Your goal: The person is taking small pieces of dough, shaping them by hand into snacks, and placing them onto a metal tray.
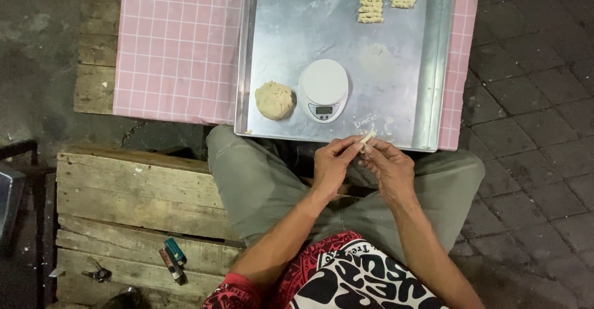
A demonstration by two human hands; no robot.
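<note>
My left hand and my right hand meet over my lap, just below the near edge of a metal tray. Both pinch one small strip of pale dough between their fingertips. On the tray a lump of dough lies beside a round white kitchen scale. Several shaped dough pieces lie in two short rows at the tray's far side, with a smaller group to the right.
The tray rests on a pink checked cloth over wooden planks. I sit on a wooden pallet, where two lighters and keys lie at the left. Dark paving stones spread to the right.
</note>
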